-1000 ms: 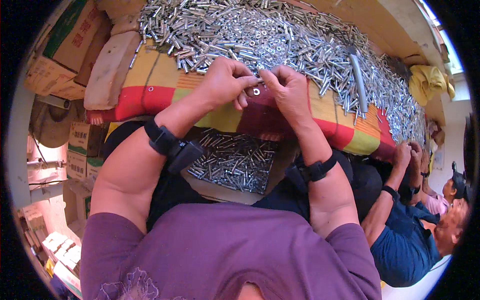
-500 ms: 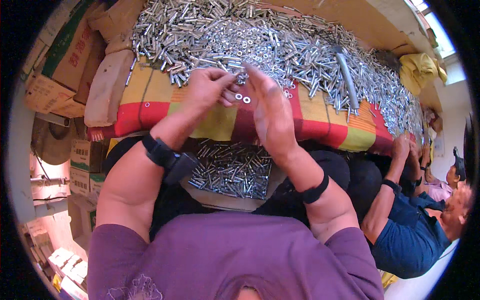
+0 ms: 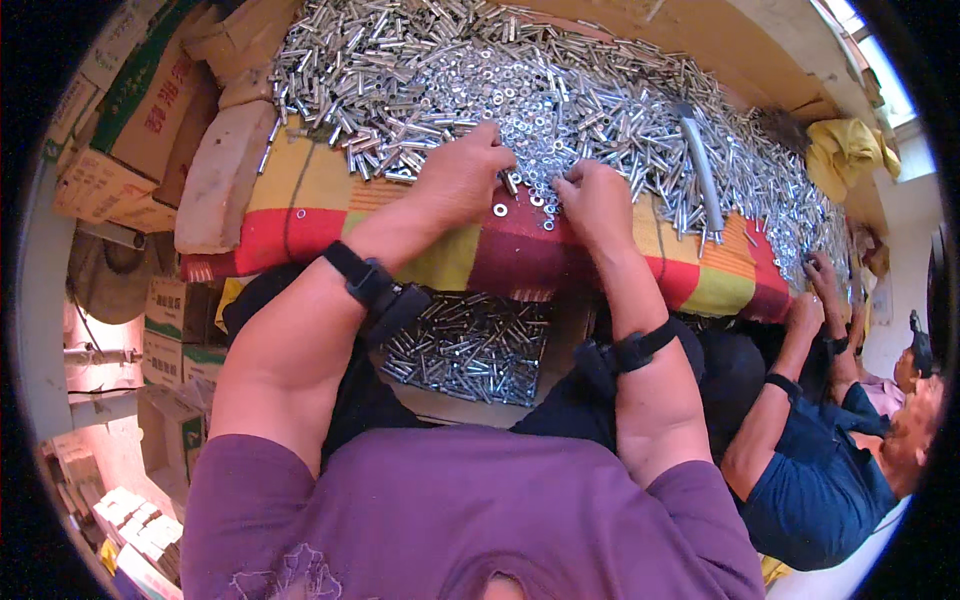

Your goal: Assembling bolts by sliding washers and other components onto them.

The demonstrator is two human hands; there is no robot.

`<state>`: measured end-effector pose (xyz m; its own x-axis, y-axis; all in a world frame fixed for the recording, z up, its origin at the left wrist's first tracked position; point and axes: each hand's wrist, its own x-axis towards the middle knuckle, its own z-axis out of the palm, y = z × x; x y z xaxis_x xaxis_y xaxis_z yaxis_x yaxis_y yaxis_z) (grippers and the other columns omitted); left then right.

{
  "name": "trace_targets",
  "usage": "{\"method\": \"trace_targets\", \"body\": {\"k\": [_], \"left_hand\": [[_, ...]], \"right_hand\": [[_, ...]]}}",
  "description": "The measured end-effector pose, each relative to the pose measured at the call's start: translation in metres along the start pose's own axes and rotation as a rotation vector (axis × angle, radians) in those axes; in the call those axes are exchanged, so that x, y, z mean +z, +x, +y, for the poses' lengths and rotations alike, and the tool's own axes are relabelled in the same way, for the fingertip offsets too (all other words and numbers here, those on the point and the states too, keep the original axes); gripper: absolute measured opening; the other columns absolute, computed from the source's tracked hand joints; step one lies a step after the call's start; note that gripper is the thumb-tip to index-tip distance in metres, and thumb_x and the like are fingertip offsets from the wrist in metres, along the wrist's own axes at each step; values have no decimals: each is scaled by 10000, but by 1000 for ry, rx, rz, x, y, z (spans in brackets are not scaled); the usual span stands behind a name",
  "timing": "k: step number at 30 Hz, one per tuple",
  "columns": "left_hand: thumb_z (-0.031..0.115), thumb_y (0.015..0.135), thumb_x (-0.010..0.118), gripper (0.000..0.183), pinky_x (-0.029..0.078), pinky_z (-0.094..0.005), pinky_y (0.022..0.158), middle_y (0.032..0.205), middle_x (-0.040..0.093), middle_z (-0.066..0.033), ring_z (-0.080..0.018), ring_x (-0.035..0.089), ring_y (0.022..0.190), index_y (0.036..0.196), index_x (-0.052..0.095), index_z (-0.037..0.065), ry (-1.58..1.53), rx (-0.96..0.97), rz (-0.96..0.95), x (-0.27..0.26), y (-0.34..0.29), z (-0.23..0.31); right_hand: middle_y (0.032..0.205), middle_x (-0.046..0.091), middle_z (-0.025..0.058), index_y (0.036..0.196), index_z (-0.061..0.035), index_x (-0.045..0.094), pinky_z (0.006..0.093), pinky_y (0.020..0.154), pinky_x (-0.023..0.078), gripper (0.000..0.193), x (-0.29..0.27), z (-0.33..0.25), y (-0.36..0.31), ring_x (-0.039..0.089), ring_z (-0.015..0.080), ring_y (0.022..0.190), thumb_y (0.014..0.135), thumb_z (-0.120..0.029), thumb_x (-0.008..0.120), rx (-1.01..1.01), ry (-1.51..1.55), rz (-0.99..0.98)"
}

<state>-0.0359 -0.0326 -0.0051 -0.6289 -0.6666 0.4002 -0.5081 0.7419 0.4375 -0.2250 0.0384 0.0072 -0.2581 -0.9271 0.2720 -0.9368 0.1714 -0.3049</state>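
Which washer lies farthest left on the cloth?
The lone washer on red cloth, left of the left hand; other washers lie farther right, many heaped.

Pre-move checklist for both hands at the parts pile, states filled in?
1. Hands apart: ok, a gap separates left hand from right hand.
2. Left grip on metal piece secure: cannot tell, fingers partly hide it.
3. Right hand beside loose washers: ok.
4. Pile sorted: not ok, washers and rods lie mixed.
5. Co-worker's hand clear: ok, farther right.
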Motion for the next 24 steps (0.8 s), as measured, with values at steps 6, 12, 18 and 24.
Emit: {"method": "trace_targets", "body": {"k": [6, 12, 18, 24], "left_hand": [[106, 690, 685, 124, 478, -404, 635, 850, 567, -97, -342, 591, 771, 781, 603, 86, -78, 60, 120, -2, -2, 1], [71, 806, 623, 84, 413, -256, 433, 734, 646, -70, -123, 546, 536, 877, 600, 33, -877, -429, -193, -14, -14, 10], [143, 871, 621, 120, 315, -147, 351, 734, 614, -28, -26, 483, 491, 888, 598, 26, -1443, -658, -148, -12, -19, 13], [166, 886, 610, 138, 302, -126, 348, 762, 599, -45, -42, 443, 472, 865, 553, 42, -1982, -691, -230, -15, -25, 4]], "right_hand": [[687, 638, 172, 783, 4, 607, 367, 562, 498, 177, -11, -6, 1, 635, 295, 591, 823, -167, 632, -28, 391, 190], [762, 646, 89, 893, 3, 557, 230, 504, 509, 120, -17, -35, -21, 636, 131, 604, 935, -99, 508, 60, 1258, -2], [750, 650, 68, 869, -6, 579, 212, 488, 494, 133, -17, -39, -26, 635, 115, 595, 928, -115, 529, 46, 1243, -70], [695, 594, 115, 816, -37, 634, 377, 601, 473, 155, 0, -41, -34, 610, 288, 660, 880, -166, 576, -270, 783, -249]]}}
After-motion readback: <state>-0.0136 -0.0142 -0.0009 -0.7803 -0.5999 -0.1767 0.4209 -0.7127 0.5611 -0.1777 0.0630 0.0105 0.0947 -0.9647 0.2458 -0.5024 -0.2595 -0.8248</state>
